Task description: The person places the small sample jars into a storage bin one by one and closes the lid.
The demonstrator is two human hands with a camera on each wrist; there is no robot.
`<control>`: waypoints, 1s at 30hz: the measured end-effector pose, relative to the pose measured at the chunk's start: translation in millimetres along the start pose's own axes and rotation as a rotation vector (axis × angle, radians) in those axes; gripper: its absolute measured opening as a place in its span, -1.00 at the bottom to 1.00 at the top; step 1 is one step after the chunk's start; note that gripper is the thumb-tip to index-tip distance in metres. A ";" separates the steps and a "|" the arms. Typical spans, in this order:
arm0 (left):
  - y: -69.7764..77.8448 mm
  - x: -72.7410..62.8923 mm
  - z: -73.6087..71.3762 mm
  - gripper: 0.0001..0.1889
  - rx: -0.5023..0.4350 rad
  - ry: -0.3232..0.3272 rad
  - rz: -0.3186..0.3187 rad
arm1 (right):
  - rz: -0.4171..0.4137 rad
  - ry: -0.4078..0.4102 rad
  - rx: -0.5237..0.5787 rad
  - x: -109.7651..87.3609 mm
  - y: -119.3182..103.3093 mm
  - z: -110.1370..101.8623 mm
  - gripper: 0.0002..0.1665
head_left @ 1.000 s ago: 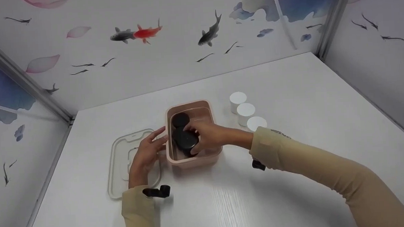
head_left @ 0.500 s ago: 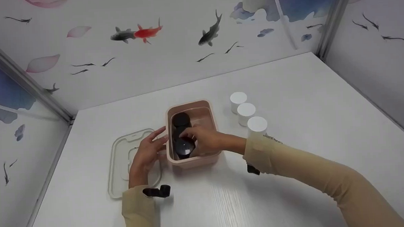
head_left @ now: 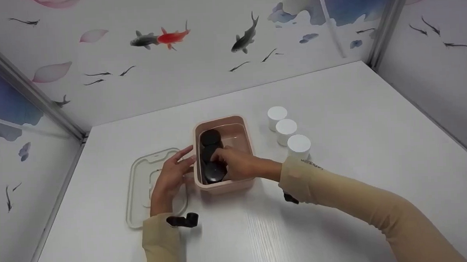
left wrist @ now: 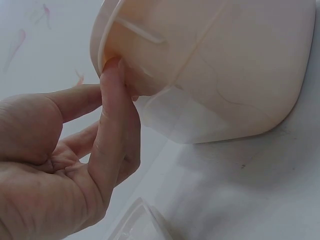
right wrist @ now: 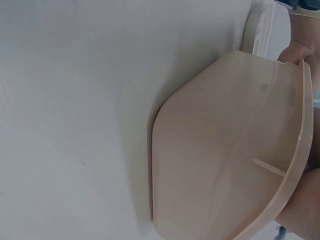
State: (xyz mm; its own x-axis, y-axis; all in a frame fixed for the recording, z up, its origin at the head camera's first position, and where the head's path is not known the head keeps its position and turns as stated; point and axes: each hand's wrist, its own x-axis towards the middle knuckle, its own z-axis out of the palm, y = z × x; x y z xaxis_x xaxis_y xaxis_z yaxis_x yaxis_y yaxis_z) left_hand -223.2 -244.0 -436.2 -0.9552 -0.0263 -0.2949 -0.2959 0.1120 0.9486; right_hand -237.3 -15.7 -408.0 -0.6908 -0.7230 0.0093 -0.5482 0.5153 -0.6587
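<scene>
In the head view, a pink plastic box (head_left: 230, 188) stands on the table with three round black-topped jars in a row along its left side. The far jar (head_left: 211, 137) and the middle jar (head_left: 208, 152) sit behind the near jar (head_left: 215, 172). My right hand (head_left: 239, 162) reaches in over the box's right rim, thumb and fingers curled at the near jar; in the right wrist view the box wall hides the fingers. My left hand (head_left: 169, 179) rests its extended fingertips against the box's left side, just under the rim in the left wrist view.
A pale rectangular lid (head_left: 136, 198) lies left of the box, partly under the left hand and wrist. Right of the box stand three white jars (head_left: 286, 127) in a slanted row, the nearest close to the right sleeve. Printed wall panels (head_left: 199, 77) border the table.
The near black jar has come down and toward the box's near end, uncovering the middle jar. My right hand has moved with it; my left hand has stayed against the box.
</scene>
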 end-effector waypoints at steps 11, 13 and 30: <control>-2.0 1.4 -0.6 -0.47 0.009 0.005 0.005 | 0.064 0.021 0.021 1.2 -2.2 1.5 -0.49; -2.5 1.4 -0.3 -0.46 0.005 0.001 0.009 | 0.078 0.007 0.031 0.3 -1.9 0.6 -0.48; -1.5 1.3 1.4 -0.46 0.003 0.003 0.015 | 0.059 0.040 0.229 -18.4 1.4 -34.6 -0.46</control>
State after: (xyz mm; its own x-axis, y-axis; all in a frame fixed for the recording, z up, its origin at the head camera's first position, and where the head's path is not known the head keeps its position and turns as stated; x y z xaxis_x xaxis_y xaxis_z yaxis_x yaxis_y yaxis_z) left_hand -224.0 -242.8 -438.2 -0.9596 -0.0277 -0.2800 -0.2813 0.1159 0.9526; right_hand -241.7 14.3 -383.0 -0.7393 -0.6734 -0.0077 -0.3879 0.4352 -0.8125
